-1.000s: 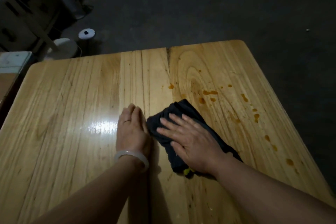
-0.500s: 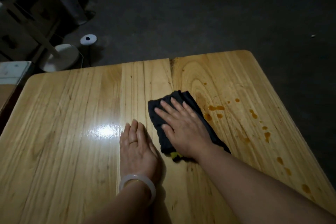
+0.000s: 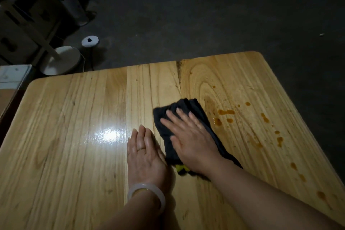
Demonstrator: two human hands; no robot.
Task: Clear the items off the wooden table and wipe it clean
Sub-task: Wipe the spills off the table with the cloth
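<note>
Right hand [image 3: 192,142] fingers flat on dark cloth [image 3: 188,106]; left hand [image 3: 144,153] fingers flat on table [image 3: 65,117]

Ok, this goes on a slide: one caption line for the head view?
Right hand presses a dark cloth on the wooden table beside orange-brown spills; left hand lies flat.

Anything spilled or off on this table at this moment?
Yes. Amber-brown drops and smears dot the right side of the wooden table, from beside the dark cloth under the right hand down toward the near right edge. They are unwiped.
</note>
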